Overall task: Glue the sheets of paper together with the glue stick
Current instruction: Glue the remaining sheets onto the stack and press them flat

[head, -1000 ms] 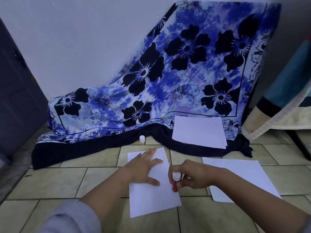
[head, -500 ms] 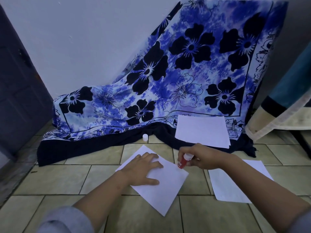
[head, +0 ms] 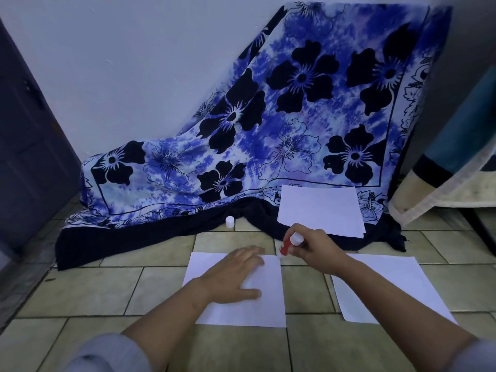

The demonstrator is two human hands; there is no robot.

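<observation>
A white sheet of paper lies on the tiled floor in front of me. My left hand rests flat on it, fingers spread. My right hand grips a red glue stick with a white end, tilted, its lower tip touching the sheet's far right corner. A second white sheet lies to the right, partly under my right forearm. A small stack of white sheets sits further back on the dark hem of the cloth. The glue stick's white cap stands upright on the floor by the cloth.
A blue flowered cloth drapes from the wall down to the floor behind the sheets. A dark door stands at the left. A mattress edge with fabric is at the right. Beige tiles surround the paper.
The sheet under my left hand has turned from a slanted position to lie square in front of me. My right hand with the glue stick has settled at its far right corner.
</observation>
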